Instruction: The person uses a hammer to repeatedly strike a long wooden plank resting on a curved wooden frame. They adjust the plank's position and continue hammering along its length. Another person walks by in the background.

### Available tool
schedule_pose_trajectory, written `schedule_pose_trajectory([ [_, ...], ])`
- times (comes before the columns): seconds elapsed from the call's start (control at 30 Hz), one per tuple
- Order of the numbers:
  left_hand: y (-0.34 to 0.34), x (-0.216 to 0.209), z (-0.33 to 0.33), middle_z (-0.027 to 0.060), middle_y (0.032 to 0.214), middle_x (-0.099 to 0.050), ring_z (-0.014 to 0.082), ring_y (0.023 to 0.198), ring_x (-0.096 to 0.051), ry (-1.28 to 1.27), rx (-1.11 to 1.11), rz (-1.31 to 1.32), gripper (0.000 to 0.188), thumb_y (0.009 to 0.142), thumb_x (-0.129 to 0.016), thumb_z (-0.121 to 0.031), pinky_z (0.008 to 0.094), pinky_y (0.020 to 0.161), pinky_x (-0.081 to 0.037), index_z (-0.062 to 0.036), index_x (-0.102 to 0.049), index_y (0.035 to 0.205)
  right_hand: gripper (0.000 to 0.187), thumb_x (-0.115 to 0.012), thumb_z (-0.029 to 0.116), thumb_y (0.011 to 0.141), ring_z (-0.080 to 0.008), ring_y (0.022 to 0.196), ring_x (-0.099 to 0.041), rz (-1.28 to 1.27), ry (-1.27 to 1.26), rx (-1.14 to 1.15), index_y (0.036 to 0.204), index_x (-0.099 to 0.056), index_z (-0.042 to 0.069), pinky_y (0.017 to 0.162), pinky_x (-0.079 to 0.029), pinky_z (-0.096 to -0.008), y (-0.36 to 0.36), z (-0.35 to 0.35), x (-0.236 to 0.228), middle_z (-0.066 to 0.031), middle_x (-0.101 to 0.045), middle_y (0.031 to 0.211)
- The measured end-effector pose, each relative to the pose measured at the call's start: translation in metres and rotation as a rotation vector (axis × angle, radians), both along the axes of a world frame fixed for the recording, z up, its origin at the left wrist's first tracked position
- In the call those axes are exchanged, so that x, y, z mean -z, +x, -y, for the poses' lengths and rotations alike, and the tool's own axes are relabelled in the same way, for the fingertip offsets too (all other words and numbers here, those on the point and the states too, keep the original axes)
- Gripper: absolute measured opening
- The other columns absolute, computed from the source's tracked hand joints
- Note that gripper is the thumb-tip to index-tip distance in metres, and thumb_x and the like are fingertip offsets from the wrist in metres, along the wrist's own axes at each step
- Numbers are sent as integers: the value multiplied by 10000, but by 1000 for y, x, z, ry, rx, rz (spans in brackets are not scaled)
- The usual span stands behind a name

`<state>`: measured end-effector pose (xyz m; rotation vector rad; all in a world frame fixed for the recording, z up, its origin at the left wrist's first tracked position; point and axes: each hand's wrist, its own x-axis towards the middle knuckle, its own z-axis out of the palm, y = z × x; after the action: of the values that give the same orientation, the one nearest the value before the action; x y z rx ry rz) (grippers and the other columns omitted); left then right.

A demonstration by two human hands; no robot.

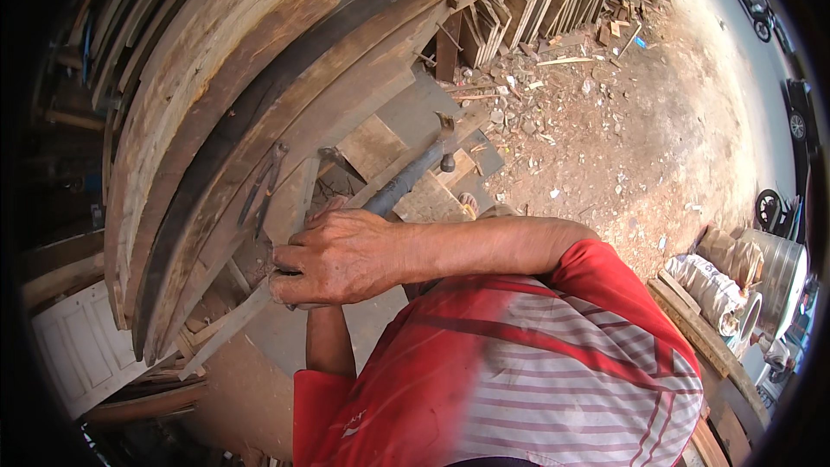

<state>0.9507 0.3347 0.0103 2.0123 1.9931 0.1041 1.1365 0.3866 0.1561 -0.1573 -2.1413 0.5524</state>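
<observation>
My right hand (341,255) is closed, its fingers curled, in front of my chest; what lies inside it is hidden. Behind it, most of my left hand (332,207) is covered, with only a bit of its fingers showing past the right knuckles. A thin wooden slat (226,334) runs from beside the hands toward the lower left; whether they grip it I cannot tell. Just beyond my right wrist a hammer (408,175) with a dark handle rests on wood pieces. Metal pincers (264,186) lie on the boards left of the hands.
Long thick planks (233,60) are stacked along the left. Short boards (510,22) lean in a row at the far side, by dirt ground (605,130) strewn with scraps. A white panelled door (86,346) lies lower left. Sacks (713,290) and a metal drum (774,272) stand right.
</observation>
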Motion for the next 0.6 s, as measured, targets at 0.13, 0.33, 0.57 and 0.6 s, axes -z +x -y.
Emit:
schedule_pose_trajectory([
  [0.13, -6, 7, 2, 178, 1003, -745, 295, 879, -721, 52, -21, 86, 545, 885, -750, -520, 424, 781, -563, -27, -729, 1115, 201, -641, 235, 810, -293, 657, -659, 13, 43, -64, 942, -579, 98, 566, -529, -449, -1, 20, 9, -108, -570, 816],
  [0.33, 11, 1, -13, 168, 993, -744, 275, 855, -720, 174, 19, 385, 527, 915, -723, -511, 416, 768, -564, -26, -726, 1122, 218, -618, 262, 855, -294, 634, -648, -183, 39, -10, 927, -567, 63, 513, -475, -467, 34, 25, -17, -110, -553, 785],
  [0.57, 87, -23, -6, 156, 981, -742, 252, 828, -719, 212, 162, 988, 509, 950, -692, -500, 406, 753, -565, -25, -724, 1130, 308, -769, 212, 840, -347, 606, -613, -322, -229, -83, 848, -513, 39, 486, -424, -464, 43, 79, -55, -125, -513, 749],
  [0.6, 94, -23, -1, 152, 977, -742, 245, 827, -717, 126, 198, 1005, 501, 957, -684, -491, 402, 754, -564, -23, -723, 1130, 319, -780, 203, 832, -358, 604, -609, -348, -261, -85, 846, -508, 36, 485, -421, -464, 44, 86, -57, -129, -509, 747],
])
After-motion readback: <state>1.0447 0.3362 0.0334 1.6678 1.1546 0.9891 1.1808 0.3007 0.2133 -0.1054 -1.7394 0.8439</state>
